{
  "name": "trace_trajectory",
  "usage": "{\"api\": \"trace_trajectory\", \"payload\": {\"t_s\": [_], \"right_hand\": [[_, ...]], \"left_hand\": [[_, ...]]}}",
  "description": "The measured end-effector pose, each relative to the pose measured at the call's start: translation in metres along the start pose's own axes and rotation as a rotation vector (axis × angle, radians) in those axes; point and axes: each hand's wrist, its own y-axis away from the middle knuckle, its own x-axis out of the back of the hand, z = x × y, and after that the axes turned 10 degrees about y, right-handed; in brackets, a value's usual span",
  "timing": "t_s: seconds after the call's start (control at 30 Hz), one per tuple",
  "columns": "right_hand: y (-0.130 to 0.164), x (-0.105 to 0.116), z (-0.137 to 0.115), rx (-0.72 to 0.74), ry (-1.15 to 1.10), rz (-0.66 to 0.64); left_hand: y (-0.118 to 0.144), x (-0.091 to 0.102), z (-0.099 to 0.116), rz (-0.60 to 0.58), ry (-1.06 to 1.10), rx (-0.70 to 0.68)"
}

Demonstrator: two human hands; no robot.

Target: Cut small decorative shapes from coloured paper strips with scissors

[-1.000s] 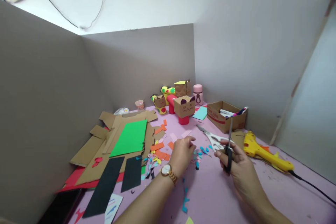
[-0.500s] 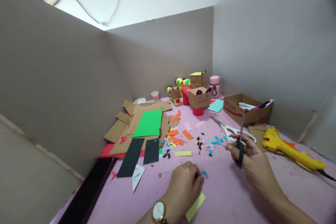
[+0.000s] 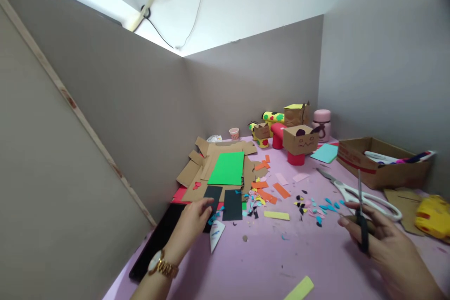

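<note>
I see my left hand (image 3: 191, 222) stretched forward to the left part of the pink table (image 3: 267, 258), fingers loosely curled, with the fingertips touching the near end of a black paper strip (image 3: 211, 199); I cannot tell whether they pinch it. A gold wristwatch (image 3: 160, 266) sits on that wrist. The strip lies just in front of a green sheet (image 3: 228, 168) that rests on flattened brown cardboard (image 3: 197, 173), and a second black paper piece (image 3: 232, 205) lies just beside it on its right. My right hand (image 3: 385, 241) is at the right side of the table, well apart from the left hand and the strip. It is closed around the dark handles of a small pair of scissors (image 3: 360, 218), held upright with the blades pointing up. Just beyond that hand lie white-handled scissors (image 3: 355, 192) flat on the table. Coloured paper scraps (image 3: 281, 197) are scattered between the two hands. A yellow glue gun (image 3: 434, 215) lies at the right edge, near an open cardboard box (image 3: 379, 171). Cardboard figures (image 3: 300, 138) stand at the far wall.
</note>
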Motion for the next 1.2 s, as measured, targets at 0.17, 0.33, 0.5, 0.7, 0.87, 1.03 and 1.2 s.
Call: {"api": "trace_trajectory", "payload": {"t_s": [0.17, 0.33, 0.5, 0.7, 0.87, 1.03, 1.2], "right_hand": [[-0.002, -0.001, 0.008, -0.006, 0.061, -0.007], [-0.001, -0.002, 0.009, -0.001, 0.101, -0.024], [-0.004, -0.005, 0.015, 0.114, 0.099, -0.018], [-0.003, -0.01, 0.025, 0.257, 0.153, -0.017], [0.002, -0.01, 0.028, 0.314, 0.222, -0.094], [0.007, -0.014, 0.028, 0.358, 0.223, -0.154], [0.007, -0.018, 0.024, 0.327, 0.204, -0.207]], "left_hand": [[0.02, -0.011, 0.003, -0.045, -0.025, -0.029], [0.04, -0.055, 0.036, -0.246, 0.083, -0.114], [0.033, -0.092, 0.068, -0.38, 0.011, -0.238], [-0.006, -0.114, 0.065, -0.255, -0.01, -0.267], [-0.014, -0.126, 0.053, -0.224, 0.045, -0.246], [-0.01, -0.126, 0.052, -0.186, 0.119, -0.23], [-0.005, -0.123, 0.055, -0.205, 0.155, -0.242]]}}
